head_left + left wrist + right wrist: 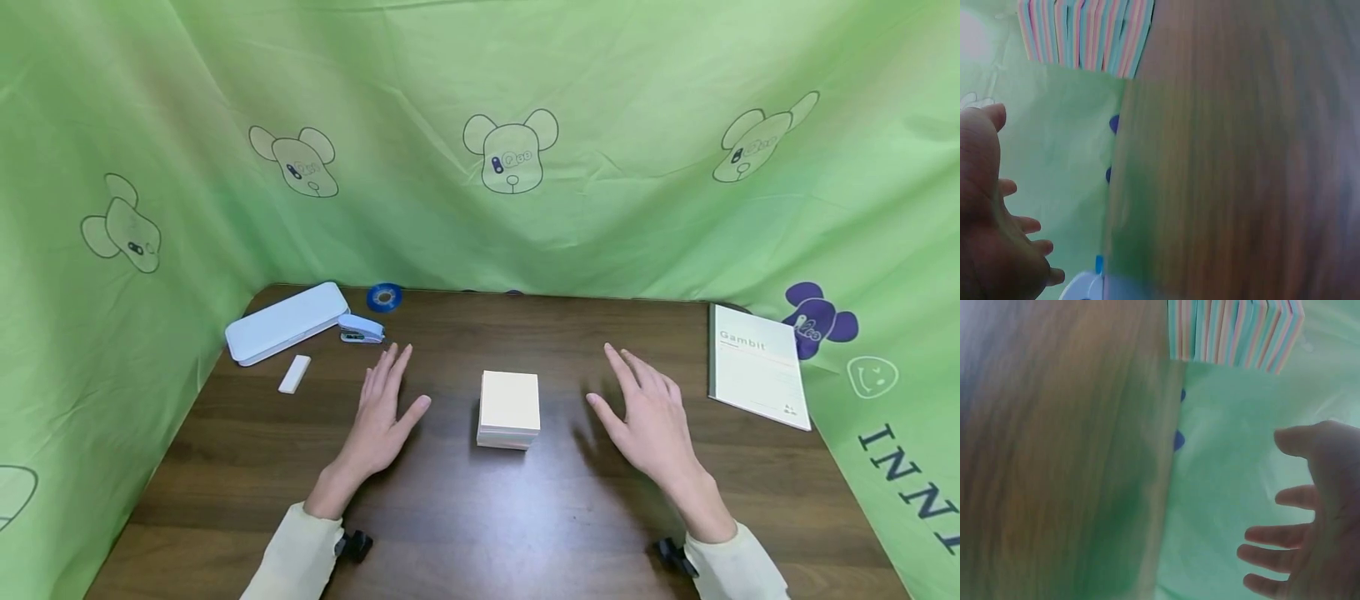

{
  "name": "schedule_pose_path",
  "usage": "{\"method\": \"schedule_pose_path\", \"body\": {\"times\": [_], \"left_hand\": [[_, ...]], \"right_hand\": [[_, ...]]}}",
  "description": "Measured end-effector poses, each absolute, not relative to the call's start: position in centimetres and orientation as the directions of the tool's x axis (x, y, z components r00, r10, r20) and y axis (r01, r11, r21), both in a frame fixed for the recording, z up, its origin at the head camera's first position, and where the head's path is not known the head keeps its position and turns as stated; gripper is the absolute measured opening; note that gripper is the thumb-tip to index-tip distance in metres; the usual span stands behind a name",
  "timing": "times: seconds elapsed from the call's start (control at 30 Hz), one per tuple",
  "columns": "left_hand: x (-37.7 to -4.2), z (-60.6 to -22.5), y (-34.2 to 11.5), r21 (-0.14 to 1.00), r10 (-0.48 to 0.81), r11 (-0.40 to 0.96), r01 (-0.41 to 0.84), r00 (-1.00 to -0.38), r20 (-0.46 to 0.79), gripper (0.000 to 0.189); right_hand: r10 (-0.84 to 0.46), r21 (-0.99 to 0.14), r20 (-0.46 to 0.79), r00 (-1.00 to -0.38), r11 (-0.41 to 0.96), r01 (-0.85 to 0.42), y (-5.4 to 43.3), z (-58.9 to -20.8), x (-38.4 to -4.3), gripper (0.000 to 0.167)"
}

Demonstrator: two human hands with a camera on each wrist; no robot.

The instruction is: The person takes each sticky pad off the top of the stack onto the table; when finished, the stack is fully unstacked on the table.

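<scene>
A square stack of paper notes [510, 402] sits in the middle of the table, with a cream sheet on top. Its layered edges show pink, blue and yellow stripes in both wrist views, as in the left wrist view's stack [1088, 34]. To the left of it, my left hand [381, 429] is spread with the thumb apart, touching no object. On the other side my right hand [651, 421] has its fingers extended, also holding nothing. Both hands stand apart from the stack.
Beyond my left hand lie a light blue stapler [362, 328], a pale blue case [288, 323], a white eraser-like block [295, 374] and a roll of blue tape [384, 297]. A notebook marked "Gambit" [757, 362] rests at the right edge. Green cloth [420, 225] hangs around the table.
</scene>
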State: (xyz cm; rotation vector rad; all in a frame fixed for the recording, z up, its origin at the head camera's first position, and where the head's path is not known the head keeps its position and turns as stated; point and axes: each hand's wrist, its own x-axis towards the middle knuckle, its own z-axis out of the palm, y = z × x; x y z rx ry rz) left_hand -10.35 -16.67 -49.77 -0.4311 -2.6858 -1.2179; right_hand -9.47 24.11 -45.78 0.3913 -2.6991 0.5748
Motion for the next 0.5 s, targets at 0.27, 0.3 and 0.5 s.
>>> {"method": "schedule_pose_path", "body": {"times": [0.27, 0.3, 0.5], "left_hand": [[-9.5, -50.0, -14.6, 0.825, 0.221, 0.484, 0.291, -0.953, 0.207, 0.077], [-9.4, -50.1, -14.4, 0.838, 0.23, 0.463, 0.289, -0.952, 0.201, 0.078], [-9.0, -51.1, -12.8, 0.881, 0.282, 0.351, 0.316, -0.933, 0.223, 0.076]], "right_hand": [[-0.144, -0.446, 0.485, -0.863, 0.808, -0.385, 22.2, -45.8, -9.4, 0.063], [-0.14, -0.455, 0.491, -0.86, 0.801, -0.39, 22.0, -45.7, -9.4, 0.062], [-0.143, -0.491, 0.515, -0.845, 0.759, -0.428, 20.8, -45.6, -9.3, 0.059]]}}
